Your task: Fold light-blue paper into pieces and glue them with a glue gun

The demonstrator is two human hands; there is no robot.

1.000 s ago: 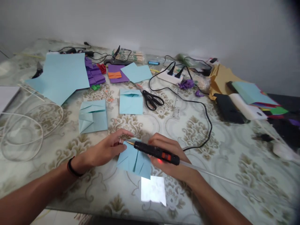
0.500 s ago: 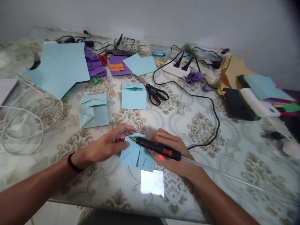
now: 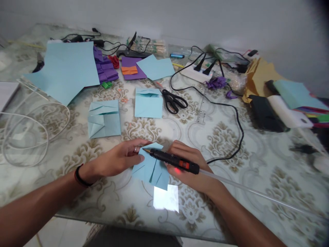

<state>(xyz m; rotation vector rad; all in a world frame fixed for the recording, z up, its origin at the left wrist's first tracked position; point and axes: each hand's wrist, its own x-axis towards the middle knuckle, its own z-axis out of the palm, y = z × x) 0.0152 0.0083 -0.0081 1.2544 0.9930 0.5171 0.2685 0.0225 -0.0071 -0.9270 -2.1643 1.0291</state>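
A flower-patterned counter (image 3: 108, 206) carries everything, with black-handled scissors (image 3: 175, 103) on it as the landmark. Well to the left of the scissors lies a large light-blue sheet (image 3: 70, 67). On the near side of the scissors, the right hand (image 3: 190, 168) has its fingers closed around a black glue gun (image 3: 172, 160), and the left hand (image 3: 115, 159) has its fingers narrowed on a folded light-blue paper (image 3: 145, 175), thumb on top. That paper is nearer the person than the scissors, beneath the gun's tip; I cannot tell whether the tip touches it. One folded blue square (image 3: 148, 109) sits just left of the scissors. Beyond them, toward the right, stands a white power strip (image 3: 189, 71); smaller yet, crumpled purple paper (image 3: 216, 82) lies to their right.
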